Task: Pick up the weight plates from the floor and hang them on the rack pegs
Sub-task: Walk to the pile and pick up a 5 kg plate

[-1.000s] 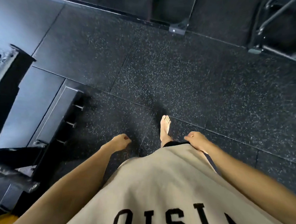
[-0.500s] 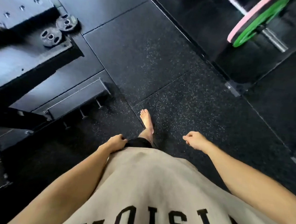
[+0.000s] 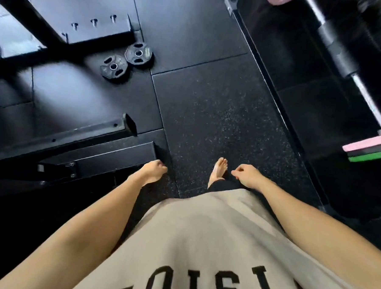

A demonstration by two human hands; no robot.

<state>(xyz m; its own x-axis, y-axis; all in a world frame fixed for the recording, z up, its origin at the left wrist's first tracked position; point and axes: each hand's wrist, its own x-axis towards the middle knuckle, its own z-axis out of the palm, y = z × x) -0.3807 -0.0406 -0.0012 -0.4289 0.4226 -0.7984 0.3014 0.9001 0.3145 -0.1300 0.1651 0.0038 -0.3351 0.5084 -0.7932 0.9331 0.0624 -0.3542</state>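
1. Rack [image 3: 59, 135] — black steel frame at left; short pegs [image 3: 94, 22] stand on a beam just beyond the plates.
2. Barbell [image 3: 344, 55] at right, carrying pink and green discs [image 3: 370, 151]; not part of the task.
3. Left hand [image 3: 153, 170] and right hand [image 3: 247, 176] hang loosely curled, holding nothing, well apart from the plates.
4. Two weight plates [image 3: 125, 60] lie flat on the floor [image 3: 208, 114] beside the rack base, touching or nearly so, bores facing up; round, so no long axis. Judged rigid, dense and small — take hold through a grip slot at the rim.
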